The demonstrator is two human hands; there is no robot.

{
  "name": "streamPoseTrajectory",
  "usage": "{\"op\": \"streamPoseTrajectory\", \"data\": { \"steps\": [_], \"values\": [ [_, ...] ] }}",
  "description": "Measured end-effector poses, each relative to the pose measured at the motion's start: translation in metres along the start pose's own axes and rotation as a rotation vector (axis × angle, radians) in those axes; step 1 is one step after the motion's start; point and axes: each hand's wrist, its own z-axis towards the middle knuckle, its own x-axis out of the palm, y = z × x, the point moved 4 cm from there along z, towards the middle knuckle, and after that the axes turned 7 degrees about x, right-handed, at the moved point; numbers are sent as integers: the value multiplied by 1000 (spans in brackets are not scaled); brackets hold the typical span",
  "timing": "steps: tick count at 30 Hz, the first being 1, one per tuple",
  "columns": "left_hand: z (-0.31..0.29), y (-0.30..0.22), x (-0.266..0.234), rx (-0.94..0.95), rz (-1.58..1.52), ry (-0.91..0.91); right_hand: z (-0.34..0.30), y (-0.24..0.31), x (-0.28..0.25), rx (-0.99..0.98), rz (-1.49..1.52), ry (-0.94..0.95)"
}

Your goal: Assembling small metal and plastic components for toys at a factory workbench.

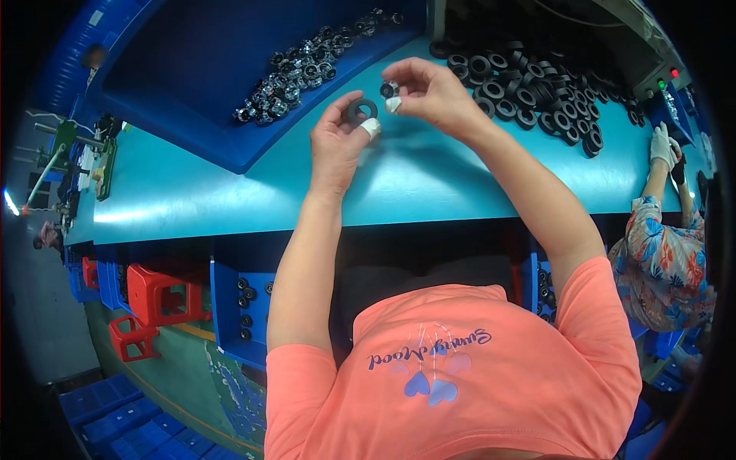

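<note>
Between the thumb and fingers of my left hand (335,142) is a black rubber ring (362,112), its hole facing up toward me. Close by on the right, my right hand (437,96) pinches a small dark wheel hub (389,90) with shiny parts. Ring and hub are held apart, a short gap between them, above the turquoise table (429,188). White covers wrap both thumb tips. A heap of shiny wheel hubs (295,73) lies in the big blue bin (184,126) at the left. Many black rubber rings (529,92) are piled beyond my right hand.
A co-worker in a flowered shirt (663,261) and white gloves works at the far right. Blue boxes (238,337) holding small black wheels sit below the table edge. Red stools (165,295) stand on the floor at left, with a green metal fixture (106,169) on the table's left end.
</note>
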Motion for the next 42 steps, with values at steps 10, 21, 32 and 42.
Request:
{"op": "streamPoseTrajectory", "data": {
  "steps": [10,21,32,42],
  "values": [
    [0,8,-2,21,69,82,-9,-17,8,19,-74,6],
    [0,8,-1,6,-5,112,-16,-7,9,-55,-161,-6],
    [0,7,1,-77,-129,135,-10,-15,8,-2,-45,89],
    [1,7,-1,-111,-192,144,-12,-13,-1,179,524,116]
  ]
}}
